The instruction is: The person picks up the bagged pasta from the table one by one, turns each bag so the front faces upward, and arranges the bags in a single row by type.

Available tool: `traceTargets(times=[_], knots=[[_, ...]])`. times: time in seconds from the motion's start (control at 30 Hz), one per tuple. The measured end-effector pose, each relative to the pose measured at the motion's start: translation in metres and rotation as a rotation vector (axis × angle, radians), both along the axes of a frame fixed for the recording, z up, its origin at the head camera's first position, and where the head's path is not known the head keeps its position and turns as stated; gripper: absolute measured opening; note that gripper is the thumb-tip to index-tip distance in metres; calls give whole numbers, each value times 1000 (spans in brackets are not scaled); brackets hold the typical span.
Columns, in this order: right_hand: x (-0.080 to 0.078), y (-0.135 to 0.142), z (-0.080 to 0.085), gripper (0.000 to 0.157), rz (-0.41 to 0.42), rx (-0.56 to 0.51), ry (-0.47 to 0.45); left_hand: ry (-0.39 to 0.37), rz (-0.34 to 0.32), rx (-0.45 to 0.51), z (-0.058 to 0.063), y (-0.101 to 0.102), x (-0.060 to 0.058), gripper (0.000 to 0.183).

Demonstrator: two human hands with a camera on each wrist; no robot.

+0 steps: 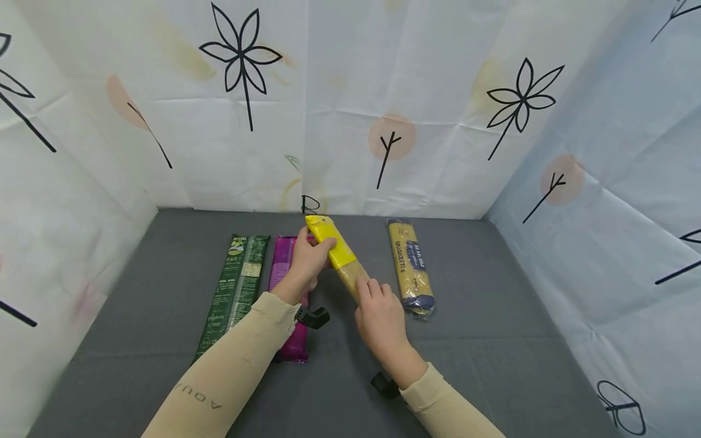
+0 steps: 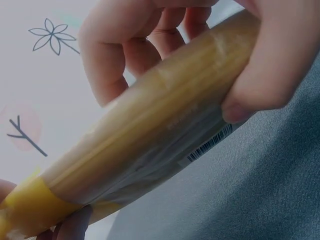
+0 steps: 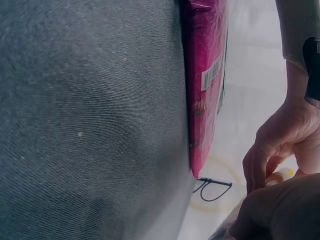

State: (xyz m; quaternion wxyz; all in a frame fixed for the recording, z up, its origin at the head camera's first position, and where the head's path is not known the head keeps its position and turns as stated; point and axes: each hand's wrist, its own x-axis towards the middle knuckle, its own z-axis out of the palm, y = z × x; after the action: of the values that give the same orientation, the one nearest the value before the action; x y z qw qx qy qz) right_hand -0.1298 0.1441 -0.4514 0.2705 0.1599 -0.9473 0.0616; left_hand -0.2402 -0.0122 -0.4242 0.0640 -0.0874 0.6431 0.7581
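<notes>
Slanting from far left to near right, the yellow pasta pack is held raised above the grey table, its yellow end pinched by the left hand and its clear end gripped between thumb and fingers by the right hand. Along that long axis the nearer end is taken by the right hand, the farther by the left. Beyond the left hand's side, the magenta packet and green packet are seen lying; on the right, the spaghetti packet.

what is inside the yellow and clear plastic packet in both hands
The yellow and clear plastic packet shows long golden strands through its clear part; whatever its opaque yellow end holds cannot be seen.
</notes>
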Motion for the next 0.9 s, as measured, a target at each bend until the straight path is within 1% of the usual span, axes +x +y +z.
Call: traceTargets(times=[0.17,0.27,0.43,0.53,0.63,0.73,0.9], knots=[[0,0,-2,52,8,-23,-4,-8,-4,27,-1,-1,-1,71],[0,0,-3,53,11,-60,-31,-20,2,32,0,-2,-1,70],[1,3,-5,58,30,-153,-90,-23,9,72,3,-3,1,58],[2,7,-5,64,56,-239,-136,-21,6,116,6,-5,1,51],[3,10,-4,71,71,-340,-214,-19,-2,152,7,-8,1,47],[4,13,-3,77,61,-437,-315,-13,-16,177,8,-10,1,46],[5,17,-3,85,34,-547,-472,-3,-34,185,8,-13,2,45]])
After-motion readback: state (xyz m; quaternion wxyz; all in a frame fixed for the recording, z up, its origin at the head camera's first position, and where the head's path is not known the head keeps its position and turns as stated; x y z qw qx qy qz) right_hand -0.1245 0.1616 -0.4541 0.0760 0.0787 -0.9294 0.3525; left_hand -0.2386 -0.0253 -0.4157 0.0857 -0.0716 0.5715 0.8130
